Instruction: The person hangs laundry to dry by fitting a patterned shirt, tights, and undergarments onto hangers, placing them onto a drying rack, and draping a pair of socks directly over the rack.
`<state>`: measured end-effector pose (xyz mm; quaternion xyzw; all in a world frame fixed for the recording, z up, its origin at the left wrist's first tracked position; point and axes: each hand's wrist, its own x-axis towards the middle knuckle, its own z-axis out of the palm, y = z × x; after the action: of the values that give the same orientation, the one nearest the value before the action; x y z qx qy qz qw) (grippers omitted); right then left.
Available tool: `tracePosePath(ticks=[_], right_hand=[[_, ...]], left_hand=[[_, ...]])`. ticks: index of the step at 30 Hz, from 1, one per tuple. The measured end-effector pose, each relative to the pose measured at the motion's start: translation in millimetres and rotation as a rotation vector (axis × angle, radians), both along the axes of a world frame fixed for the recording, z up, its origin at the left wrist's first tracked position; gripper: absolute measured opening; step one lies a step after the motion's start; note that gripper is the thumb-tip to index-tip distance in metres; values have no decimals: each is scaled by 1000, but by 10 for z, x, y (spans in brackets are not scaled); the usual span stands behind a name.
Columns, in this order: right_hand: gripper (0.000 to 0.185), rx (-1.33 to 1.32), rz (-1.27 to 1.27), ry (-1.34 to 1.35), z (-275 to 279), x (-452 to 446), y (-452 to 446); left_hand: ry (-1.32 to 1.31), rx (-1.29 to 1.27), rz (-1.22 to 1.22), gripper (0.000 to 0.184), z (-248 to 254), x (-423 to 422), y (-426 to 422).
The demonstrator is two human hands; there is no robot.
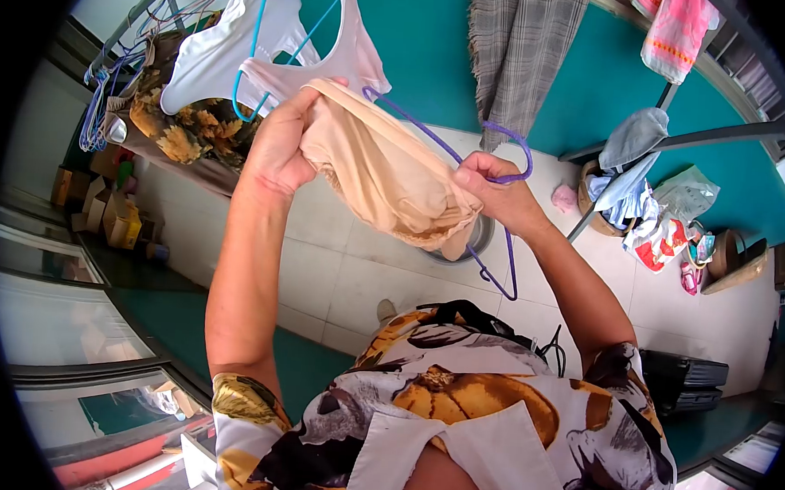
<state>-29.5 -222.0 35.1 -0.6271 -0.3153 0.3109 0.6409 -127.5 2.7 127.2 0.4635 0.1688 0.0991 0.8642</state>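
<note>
Beige underpants [388, 169] with lacy edging are stretched between my two hands in the head view. My left hand [284, 146] is closed on their left end, fingers partly hidden by the cloth. At the other end, my right hand [508, 200] grips the fabric and the neck of a purple hanger [529, 154]. One arm of this hanger runs behind the underpants to the upper left, and the other hangs below my right hand. Just beyond my left hand, a white sleeveless top [354, 52] hangs on a blue hanger [257, 38].
A grey plaid cloth [522, 57] and a pink towel [674, 33] hang beyond my hands. A metal basin [454, 251] is partly hidden below the underpants. Laundry fills a basket [603, 216] at right; a black case [683, 380] and boxes [119, 217] stand on the floor.
</note>
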Motion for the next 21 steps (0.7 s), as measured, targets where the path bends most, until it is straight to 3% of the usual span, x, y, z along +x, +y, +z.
tracePosePath(ticks=[1, 3, 5, 6, 8, 9, 12, 14, 15, 17, 19, 21], right_hand=[[15, -4, 15, -170, -10, -47, 15], [16, -70, 44, -148, -4, -93, 14], [20, -74, -141, -630, -68, -63, -21], [18, -78, -210, -661, -12, -30, -63], [17, -67, -281, -566, 34, 151, -161], [17, -56, -351, -470, 64, 237, -212], [22, -190, -388, -544, 408, 370, -350], [22, -112, -378, -426, 552, 343, -340], [22, -33, -362, -306, 586, 342, -325], [20, 36, -361, -278, 625, 388, -318], [17, 129, -416, -124, 737, 418, -335], [15, 118, -417, -194, 741, 538, -385]], left_hand=[[-23, -5, -19, 28, 12, -4, 13], [-54, -50, -55, 25, 28, -23, 27], [-50, 283, -153, 24, 62, -74, 23], [-49, 283, -155, 24, 52, -116, 54], [40, 1064, -380, 27, -5, -241, 172], [40, 1061, -384, 27, -111, -310, 206], [81, 1136, -448, 32, -525, -447, 250], [261, 1876, -299, 30, -693, -482, 259], [258, 1875, -296, 30, -788, -471, 285], [143, 2151, 133, 27, -991, -431, 349], [198, 2055, 196, 19, -1090, -395, 421], [494, 568, 50, 18, -1096, -368, 465]])
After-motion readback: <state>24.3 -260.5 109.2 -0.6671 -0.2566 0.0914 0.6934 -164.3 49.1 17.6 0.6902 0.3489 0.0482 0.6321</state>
